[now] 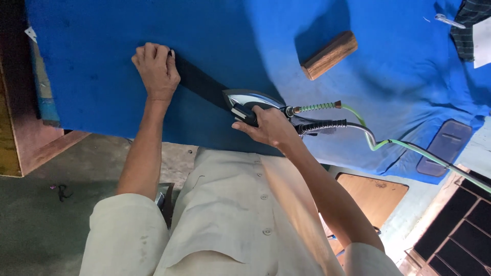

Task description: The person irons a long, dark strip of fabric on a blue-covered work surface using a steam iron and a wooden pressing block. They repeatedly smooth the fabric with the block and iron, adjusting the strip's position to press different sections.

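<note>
The left hand (155, 69) is curled in a fist and pins down one end of a long, flat black cloth strip (200, 83) lying on the blue padded table (92, 97). The right hand (268, 127) grips the black handle of a shiny metal steam iron (250, 104), which sits on the strip's other end. A brown wooden block (329, 54) lies well apart.

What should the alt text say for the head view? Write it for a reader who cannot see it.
A person's right hand presses a steam iron onto a black fabric strip on a blue padded table, while the left hand pins the strip's far end. A wooden block lies farther back, and hoses trail right from the iron.
</note>
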